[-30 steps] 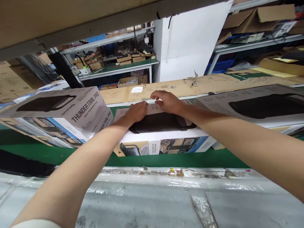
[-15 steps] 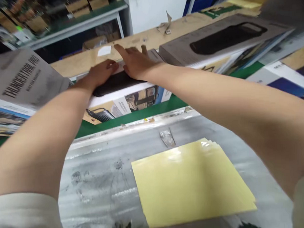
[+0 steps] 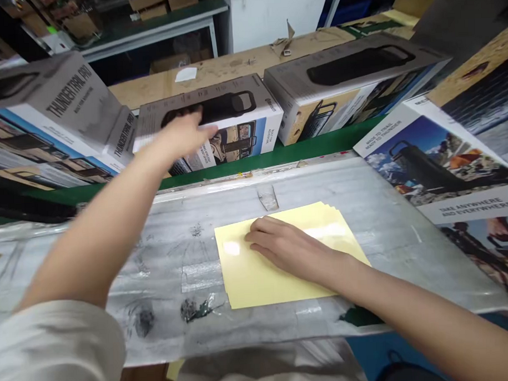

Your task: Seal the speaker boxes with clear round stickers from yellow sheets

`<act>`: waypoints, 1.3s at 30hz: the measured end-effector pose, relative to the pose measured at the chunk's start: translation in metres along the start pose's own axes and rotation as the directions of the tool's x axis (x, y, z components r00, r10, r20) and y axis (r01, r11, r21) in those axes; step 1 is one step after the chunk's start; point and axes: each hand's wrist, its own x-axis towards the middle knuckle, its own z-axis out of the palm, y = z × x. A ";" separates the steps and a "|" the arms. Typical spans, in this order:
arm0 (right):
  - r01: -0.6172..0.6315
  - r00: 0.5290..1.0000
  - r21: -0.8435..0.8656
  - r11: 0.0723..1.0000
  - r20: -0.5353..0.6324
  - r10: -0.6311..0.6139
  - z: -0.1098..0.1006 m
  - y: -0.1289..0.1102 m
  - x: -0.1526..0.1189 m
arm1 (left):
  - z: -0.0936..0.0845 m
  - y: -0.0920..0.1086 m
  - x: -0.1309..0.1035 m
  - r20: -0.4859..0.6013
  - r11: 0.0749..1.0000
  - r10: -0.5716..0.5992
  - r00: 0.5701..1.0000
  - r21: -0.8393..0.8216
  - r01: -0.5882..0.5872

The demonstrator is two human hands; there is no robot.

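My left hand (image 3: 185, 136) is over the front edge of the middle printed box (image 3: 263, 109), fingers spread and slightly blurred; nothing is held in it. My right hand (image 3: 287, 245) lies on the stack of yellow sheets (image 3: 249, 285), with its fingers curled together near the upper left part of the top sheet. Whether those fingertips pinch a sheet cannot be made out. The yellow stack rests on the plastic-covered table (image 3: 167, 327), its edges slightly fanned.
Grey printed boxes stand at the back left (image 3: 73, 102) and back right (image 3: 292, 89). Large printed cartons (image 3: 444, 150) lean in at the right. A wooden ledge (image 3: 146, 90) runs behind the row, with a white scrap (image 3: 186, 74) on it.
My right hand has left the middle box and come down onto the yellow sheets. My left hand has shifted toward the box's front edge. The view has shifted, showing more cartons on the right.
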 end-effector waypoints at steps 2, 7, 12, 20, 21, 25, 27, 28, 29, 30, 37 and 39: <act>0.039 0.999 -0.062 0.997 0.012 -0.038 0.007 -0.005 0.011 | 0.001 0.020 -0.065 -0.022 0.990 0.082 0.996 -0.117 -0.084; 0.123 0.992 -0.195 0.973 0.052 -0.115 0.009 -0.014 0.038 | 0.044 0.023 -0.178 0.007 0.865 0.166 0.986 -0.482 -0.142; 0.092 0.996 -0.173 0.981 0.005 -0.092 0.014 -0.006 0.038 | 0.080 0.014 -0.191 0.073 0.824 0.166 0.983 -0.558 -0.098; 0.127 0.972 -0.247 0.961 -0.162 -0.170 0.019 0.003 0.006 | 0.087 0.030 -0.191 0.088 0.876 0.101 0.991 -0.481 -0.047; 0.140 0.971 -0.239 0.961 -0.154 -0.180 0.018 0.001 0.008 | 0.088 0.030 -0.191 0.094 0.879 0.097 0.991 -0.475 -0.041; 0.171 0.981 -0.161 0.972 -0.060 -0.182 0.016 -0.004 0.028 | 0.090 0.028 -0.189 0.077 0.884 0.099 0.992 -0.465 -0.052; 0.161 0.986 -0.117 0.980 -0.015 -0.164 0.013 -0.007 0.036 | 0.091 0.027 -0.190 0.035 0.877 0.122 0.992 -0.471 -0.091; 0.159 0.987 -0.097 0.983 0.010 -0.158 0.012 -0.008 0.039 | 0.093 0.025 -0.191 0.005 0.871 0.137 0.991 -0.476 -0.118; 0.157 0.987 -0.081 0.984 0.035 -0.154 0.010 -0.008 0.041 | 0.097 0.022 -0.191 -0.032 0.864 0.152 0.988 -0.481 -0.149; 0.166 0.984 -0.072 0.983 0.076 -0.160 0.009 -0.007 0.043 | 0.102 0.017 -0.191 -0.071 0.856 0.168 0.983 -0.484 -0.181; 0.196 0.972 -0.179 0.964 0.167 -0.167 0.000 0.003 0.049 | 0.143 -0.017 -0.173 -0.277 0.863 0.208 0.938 -0.400 -0.309; 0.214 0.971 -0.186 0.959 0.147 -0.188 0.000 0.001 0.047 | 0.141 -0.017 -0.173 -0.288 0.864 0.215 0.933 -0.390 -0.319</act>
